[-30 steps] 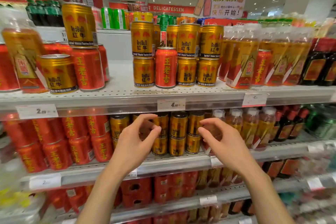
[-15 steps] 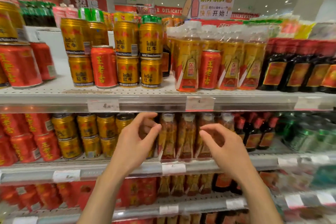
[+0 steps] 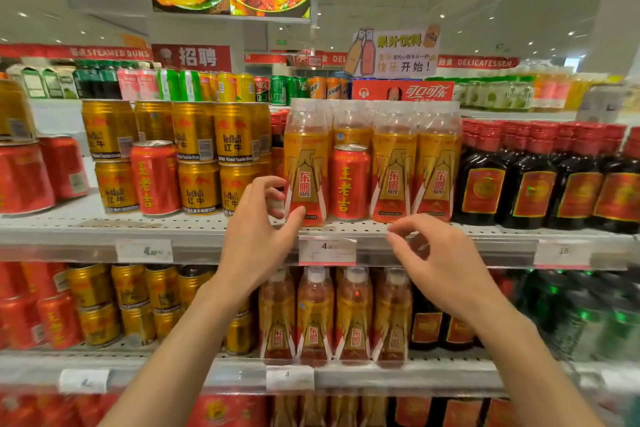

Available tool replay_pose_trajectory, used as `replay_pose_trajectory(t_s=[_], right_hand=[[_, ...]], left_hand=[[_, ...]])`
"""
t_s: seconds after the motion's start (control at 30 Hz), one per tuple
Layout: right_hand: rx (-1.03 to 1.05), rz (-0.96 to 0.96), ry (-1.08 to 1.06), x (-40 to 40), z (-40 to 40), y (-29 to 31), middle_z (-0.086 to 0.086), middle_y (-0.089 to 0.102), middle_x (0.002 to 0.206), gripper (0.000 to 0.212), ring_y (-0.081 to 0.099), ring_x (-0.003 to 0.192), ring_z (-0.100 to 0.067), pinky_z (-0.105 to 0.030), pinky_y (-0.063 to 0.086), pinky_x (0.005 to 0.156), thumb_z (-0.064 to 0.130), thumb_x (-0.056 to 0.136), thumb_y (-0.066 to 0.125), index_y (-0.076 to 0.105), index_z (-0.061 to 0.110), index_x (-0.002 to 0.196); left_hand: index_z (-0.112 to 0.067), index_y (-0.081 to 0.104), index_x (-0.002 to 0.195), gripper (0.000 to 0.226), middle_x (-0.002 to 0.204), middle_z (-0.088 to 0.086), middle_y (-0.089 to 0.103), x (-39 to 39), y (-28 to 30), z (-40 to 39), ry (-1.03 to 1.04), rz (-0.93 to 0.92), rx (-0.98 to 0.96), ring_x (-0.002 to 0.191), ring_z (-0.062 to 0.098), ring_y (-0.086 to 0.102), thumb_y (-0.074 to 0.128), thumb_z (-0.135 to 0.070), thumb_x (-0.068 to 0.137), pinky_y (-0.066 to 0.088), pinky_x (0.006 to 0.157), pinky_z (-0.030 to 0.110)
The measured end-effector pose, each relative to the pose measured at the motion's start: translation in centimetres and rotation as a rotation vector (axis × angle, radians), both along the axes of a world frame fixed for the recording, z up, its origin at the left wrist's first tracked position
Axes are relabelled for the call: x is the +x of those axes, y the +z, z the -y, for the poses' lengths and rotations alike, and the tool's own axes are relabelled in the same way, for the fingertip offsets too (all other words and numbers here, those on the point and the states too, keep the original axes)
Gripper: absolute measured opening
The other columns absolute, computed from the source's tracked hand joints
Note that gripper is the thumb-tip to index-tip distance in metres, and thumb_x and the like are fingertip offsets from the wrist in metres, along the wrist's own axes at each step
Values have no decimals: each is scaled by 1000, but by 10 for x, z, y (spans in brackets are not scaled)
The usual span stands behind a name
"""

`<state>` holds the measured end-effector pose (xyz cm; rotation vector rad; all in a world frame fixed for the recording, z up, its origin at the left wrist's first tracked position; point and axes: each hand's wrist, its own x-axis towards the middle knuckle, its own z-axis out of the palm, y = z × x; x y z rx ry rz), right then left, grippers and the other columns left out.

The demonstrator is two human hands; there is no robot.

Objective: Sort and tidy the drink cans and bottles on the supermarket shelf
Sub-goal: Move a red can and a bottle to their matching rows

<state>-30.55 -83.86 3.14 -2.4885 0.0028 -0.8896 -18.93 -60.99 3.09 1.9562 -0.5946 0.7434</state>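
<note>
A red can (image 3: 349,182) stands at the front of the upper shelf (image 3: 207,224) between gold-labelled plastic bottles (image 3: 393,166). A second red can (image 3: 155,177) stands among stacked gold cans (image 3: 199,163) further left. My left hand (image 3: 258,229) is raised in front of the leftmost gold bottle (image 3: 306,163), fingers apart, holding nothing; its thumb reaches the bottle's base, and I cannot tell whether it touches. My right hand (image 3: 438,260) hovers below the shelf edge, right of the price tag (image 3: 327,250), fingers curled apart and empty.
Dark bottles with red caps (image 3: 540,177) fill the upper shelf's right part. More red cans (image 3: 26,177) stand at far left. The lower shelf (image 3: 398,374) carries gold cans, gold-labelled bottles and dark bottles. Other drinks line the top shelf behind.
The view has shifted right and upward along the shelf. Both hands have risen from the lower shelf level to the upper shelf's front edge, still empty.
</note>
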Motion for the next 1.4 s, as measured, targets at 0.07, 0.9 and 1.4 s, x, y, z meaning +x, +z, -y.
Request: replay_pose_trajectory(t_s=[0.07,0.9,1.4], right_hand=[[-139,13,8,16,-2,17,17,66,99,16,62,83,0,-27,57,78,35,97,61,69,27,107],[-310,61,9,86,-19,86,6,62,88,46,60,74,-14,-30,52,62,68,85,56,41,25,85],[309,194,-29,41,-12,58,4,61,78,49,63,73,-23,-46,57,64,67,84,63,41,25,77]], left_hand=[[-28,45,136,59,113,-7,59,14,8,4,5,-11,32,84,2,63,76,-43,88,56,76,28],[-30,37,154,80,122,-12,54,47,-4,1,-57,57,56,86,-2,59,72,-54,87,55,73,20],[-36,22,156,89,131,-3,44,33,-1,-2,-212,-49,-56,98,7,57,79,-33,88,50,76,14]])
